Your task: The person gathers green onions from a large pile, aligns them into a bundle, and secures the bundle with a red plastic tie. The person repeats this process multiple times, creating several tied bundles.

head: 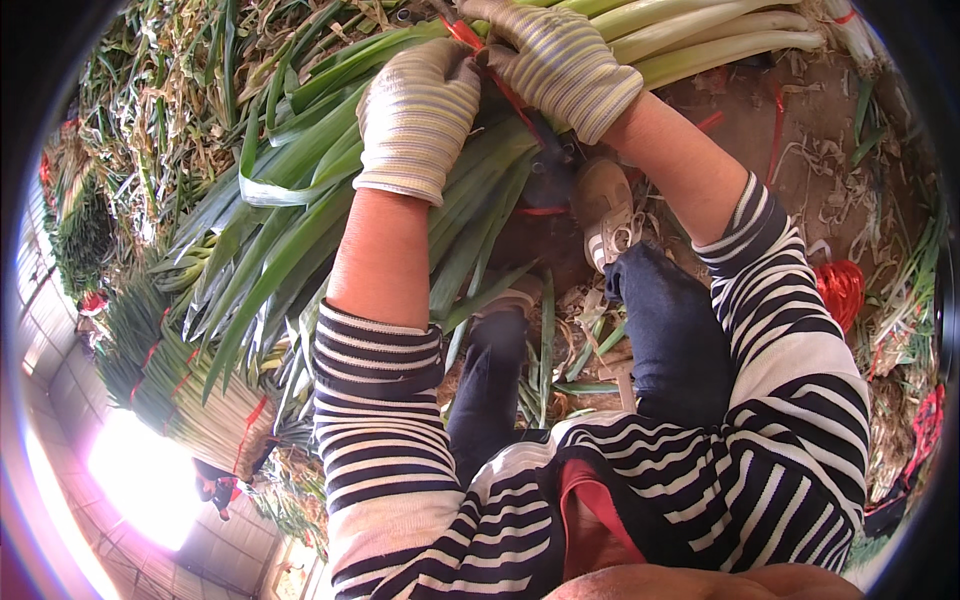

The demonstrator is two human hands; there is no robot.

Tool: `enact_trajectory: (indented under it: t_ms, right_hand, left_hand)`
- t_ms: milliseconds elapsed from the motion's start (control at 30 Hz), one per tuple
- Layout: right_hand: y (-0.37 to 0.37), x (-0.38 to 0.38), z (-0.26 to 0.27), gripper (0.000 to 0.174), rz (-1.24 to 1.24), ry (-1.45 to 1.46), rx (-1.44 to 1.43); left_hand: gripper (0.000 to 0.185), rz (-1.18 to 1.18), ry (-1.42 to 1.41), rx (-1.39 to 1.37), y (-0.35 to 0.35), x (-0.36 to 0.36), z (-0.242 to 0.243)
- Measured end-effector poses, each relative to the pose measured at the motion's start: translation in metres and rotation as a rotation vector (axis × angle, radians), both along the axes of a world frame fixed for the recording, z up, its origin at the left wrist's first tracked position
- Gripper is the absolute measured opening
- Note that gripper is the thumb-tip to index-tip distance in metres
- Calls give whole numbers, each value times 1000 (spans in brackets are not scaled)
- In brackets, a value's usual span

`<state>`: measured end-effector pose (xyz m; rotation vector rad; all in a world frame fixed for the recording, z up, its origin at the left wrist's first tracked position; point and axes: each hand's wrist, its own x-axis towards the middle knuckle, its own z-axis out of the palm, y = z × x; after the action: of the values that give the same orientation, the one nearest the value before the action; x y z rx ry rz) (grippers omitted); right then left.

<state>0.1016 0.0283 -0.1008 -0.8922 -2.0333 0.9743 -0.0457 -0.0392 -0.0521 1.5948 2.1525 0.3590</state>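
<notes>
A thick bunch of long green onions or leeks lies before me, its white stalks (697,37) at the upper right and its green leaves (292,202) fanning to the lower left. Red plastic twine (517,105) crosses the bunch. My left hand (420,112), in a striped knit glove, pinches the twine above the leaves. Close beside it, my right hand (562,67) wears a matching glove and has its fingers closed at the same twine. The fingertips are partly hidden at the top edge. Under the bunch a dark support (551,172) shows in part.
Tied bundles of green onions (217,405) stand at the left. A roll of red twine (840,292) lies at the right. Dry leaf litter (172,157) covers the ground at the upper left. My shoe (607,210) is just below the bunch.
</notes>
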Motion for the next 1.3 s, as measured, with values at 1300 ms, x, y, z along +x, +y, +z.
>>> enact_trajectory:
  t_ms: [1300]
  right_hand:
    - [-1, -5, 12, 19, 54, -251, 229]
  left_hand:
    - [29, 36, -686, -312, 27, -49, -6]
